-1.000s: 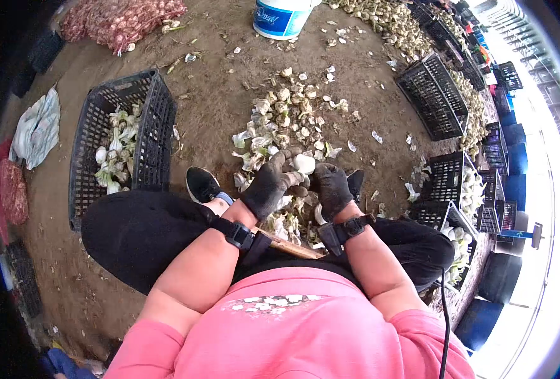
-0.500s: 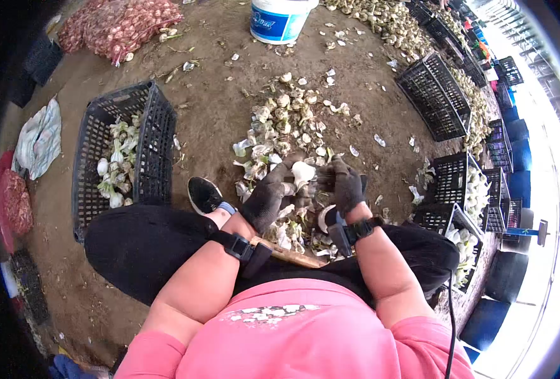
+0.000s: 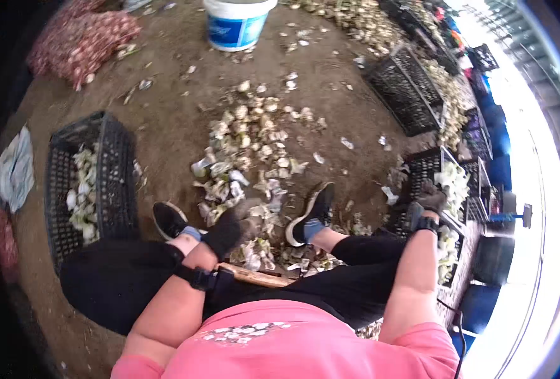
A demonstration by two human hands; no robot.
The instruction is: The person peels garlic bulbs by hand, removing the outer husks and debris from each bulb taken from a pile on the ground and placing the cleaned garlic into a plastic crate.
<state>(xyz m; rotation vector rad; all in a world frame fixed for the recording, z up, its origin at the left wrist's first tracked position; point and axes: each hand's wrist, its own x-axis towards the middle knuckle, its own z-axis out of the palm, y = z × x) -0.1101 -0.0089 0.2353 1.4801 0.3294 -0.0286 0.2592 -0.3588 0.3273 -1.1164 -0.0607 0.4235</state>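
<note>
My right hand [image 3: 428,201], in a dark glove, is stretched out to the right at the rim of a black crate [image 3: 422,169] of white garlic bulbs [image 3: 453,180]. Its fingers are blurred, and whether they hold anything is unclear. Between my knees, my left hand [image 3: 231,228], also gloved, is over garlic peelings [image 3: 255,254]; motion smears its fingers. A pile of garlic scraps and skins [image 3: 248,129] spreads over the ground ahead of it.
To the left stands a black crate [image 3: 117,183] with stemmed garlic bulbs [image 3: 83,192]. A white-and-blue bucket [image 3: 236,28] and a red mesh sack [image 3: 94,41] are farther ahead. Another black crate [image 3: 403,91] leans at the right, near heaped garlic [image 3: 349,19].
My right hand has swung right, from beside my left hand to the crate. The white garlic bulb formerly between my hands no longer shows there. The view has shifted.
</note>
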